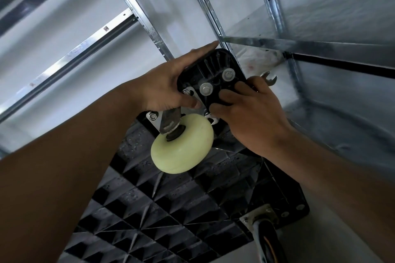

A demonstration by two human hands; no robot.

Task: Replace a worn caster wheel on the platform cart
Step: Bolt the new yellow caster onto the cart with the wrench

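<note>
a person's left hand [162, 85] grips the far corner of the upturned black platform cart [162, 209], fingers laid along its outer edge and thumb curled down by the silver mounting plate [155, 118] of a pale yellow caster wheel [183, 145], which stands bolted at that corner. the right hand [250, 111] wraps the corner's other edge beside two washered bolts [206, 88], fingertips pressed to the ribbed plastic, with a wrench [269, 78] tucked in its grip (only the forked end shows past the knuckles). a second caster [267, 230], darker, sits at the near right corner, with galvanised shelving [136, 15] behind.
</note>
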